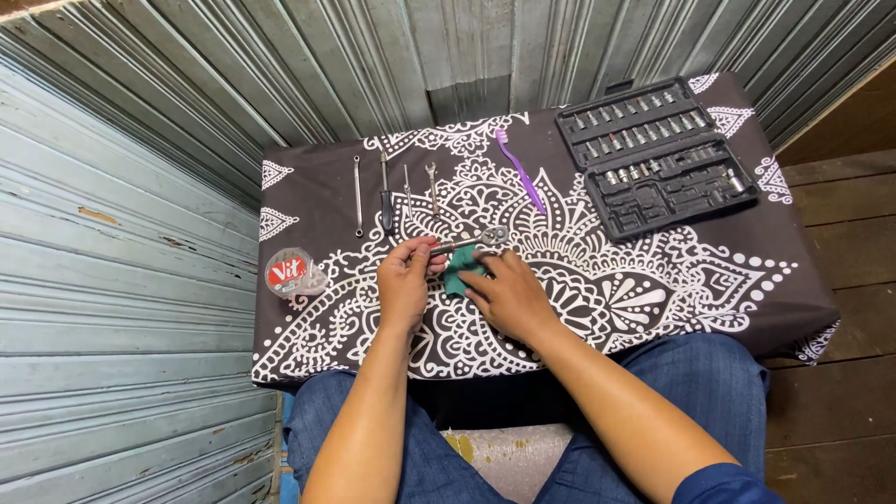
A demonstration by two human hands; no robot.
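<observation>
Shiny metal ratchet (471,243), soft cloth (459,278)

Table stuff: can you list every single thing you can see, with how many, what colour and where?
Ratchet wrench: one, silver, held above the cloth's middle.
Rag: one, teal-green, under the right fingers.
Hand tools: four, silver and black, laid in a row at back left.
Toothbrush: one, purple, back middle.
Socket case: one, black, open, back right.
Small bottle: one, clear with red label, left edge.
Tablecloth: one, black with white pattern.
Left hand: holds the ratchet's handle.
Right hand: presses the rag.
</observation>
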